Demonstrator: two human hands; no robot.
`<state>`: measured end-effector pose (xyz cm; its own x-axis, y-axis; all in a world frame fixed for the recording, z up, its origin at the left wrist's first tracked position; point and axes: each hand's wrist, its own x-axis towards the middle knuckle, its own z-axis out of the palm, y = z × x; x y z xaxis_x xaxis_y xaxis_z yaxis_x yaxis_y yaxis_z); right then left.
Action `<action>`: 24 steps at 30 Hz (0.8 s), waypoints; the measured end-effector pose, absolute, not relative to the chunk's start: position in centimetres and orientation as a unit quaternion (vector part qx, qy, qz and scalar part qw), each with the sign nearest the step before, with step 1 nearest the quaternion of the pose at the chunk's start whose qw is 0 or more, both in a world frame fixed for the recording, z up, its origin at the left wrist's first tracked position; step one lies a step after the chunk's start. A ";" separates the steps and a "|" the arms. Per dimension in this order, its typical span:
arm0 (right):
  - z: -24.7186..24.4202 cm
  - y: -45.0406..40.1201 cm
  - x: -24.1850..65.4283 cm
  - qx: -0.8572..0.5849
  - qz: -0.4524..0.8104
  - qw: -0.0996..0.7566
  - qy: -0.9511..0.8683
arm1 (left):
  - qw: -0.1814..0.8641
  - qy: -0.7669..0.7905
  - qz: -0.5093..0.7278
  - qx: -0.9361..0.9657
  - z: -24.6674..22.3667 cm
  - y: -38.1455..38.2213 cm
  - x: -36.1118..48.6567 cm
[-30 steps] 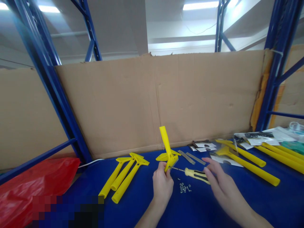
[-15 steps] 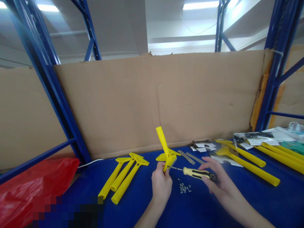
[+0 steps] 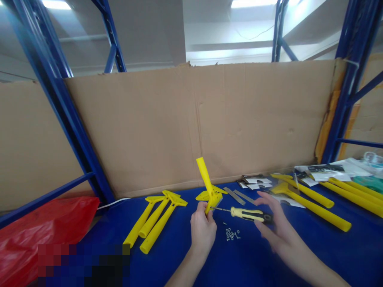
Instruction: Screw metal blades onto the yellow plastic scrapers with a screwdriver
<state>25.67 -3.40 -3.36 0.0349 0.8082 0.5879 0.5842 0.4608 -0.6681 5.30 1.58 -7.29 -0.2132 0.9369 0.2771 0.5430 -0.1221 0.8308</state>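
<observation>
My left hand [image 3: 204, 229] is closed around the head end of a yellow plastic scraper [image 3: 204, 173], whose handle points up and away. A screwdriver [image 3: 247, 214] with a cream-and-black handle lies level, its tip against the scraper head close to my left fingers. My right hand [image 3: 277, 223] is at the handle's black end, thumb below and fingers above, spread apart from the grip. Beyond the scraper, flat metal blades [image 3: 235, 196] rest on the blue surface. Small screws [image 3: 231, 234] are scattered just below the screwdriver.
Three yellow scrapers [image 3: 158, 223] lie to the left. More yellow scrapers [image 3: 320, 207] and white-and-black packets [image 3: 255, 181] are at right. A cardboard sheet [image 3: 194, 119] stands behind, between blue rack posts [image 3: 80, 143]. Red plastic sheeting [image 3: 48, 223] sits at far left.
My right hand's fingers have spread away from the screwdriver handle. The scraper in my left hand and the screwdriver tip have stayed about where they were.
</observation>
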 end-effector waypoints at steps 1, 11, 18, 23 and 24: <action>-3.4 -3.4 25.7 -0.497 0.107 0.508 -0.696 | 0.212 0.627 0.461 0.591 -7.3 1.6 5.3; -3.3 -3.6 25.6 -0.513 0.145 0.471 -0.703 | 0.206 0.626 0.460 0.595 -7.2 1.5 5.3; -3.4 -3.4 25.6 -0.500 0.182 0.485 -0.694 | 0.212 0.626 0.457 0.595 -7.3 1.6 5.4; -3.4 -3.4 25.4 -0.521 0.218 0.508 -0.650 | 0.207 0.629 0.457 0.593 -7.4 1.7 5.3; -3.4 -3.3 25.4 -0.511 0.216 0.509 -0.658 | 0.208 0.629 0.457 0.593 -7.4 1.7 5.3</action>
